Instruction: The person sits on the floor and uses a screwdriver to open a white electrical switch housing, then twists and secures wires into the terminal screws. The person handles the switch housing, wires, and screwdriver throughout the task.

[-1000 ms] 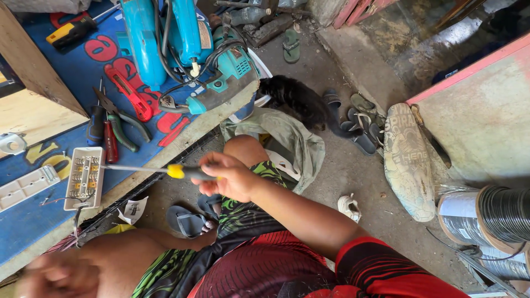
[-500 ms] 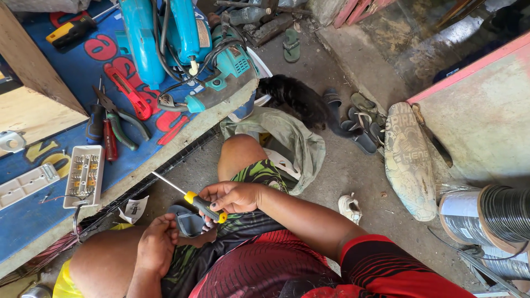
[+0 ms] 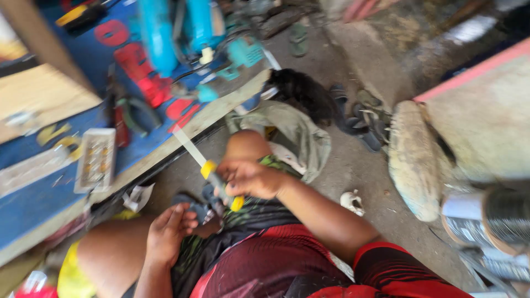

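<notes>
My right hand [image 3: 251, 177] grips a screwdriver [image 3: 212, 174] with a yellow and black handle, its metal shaft pointing up-left toward the bench edge. It is held just above my lap, by my knee. My left hand [image 3: 168, 232] rests on my left thigh with the fingers loosely apart; a small dark thing lies by its fingertips, too blurred to identify. On the blue bench [image 3: 33, 204] to the left lies a white switch frame [image 3: 96, 160]. The picture is blurred by motion.
Red-handled pliers [image 3: 124, 113] and teal power tools [image 3: 176, 33] lie on the bench top. Sandals [image 3: 359, 118] and a grey cloth [image 3: 292, 132] are on the concrete floor ahead. Wire spools [image 3: 491, 218] stand at the right, next to a pale sack [image 3: 414, 160].
The right hand drew the screwdriver back from the switch frame on the bench to my lap. The left hand came up onto my thigh beside it.
</notes>
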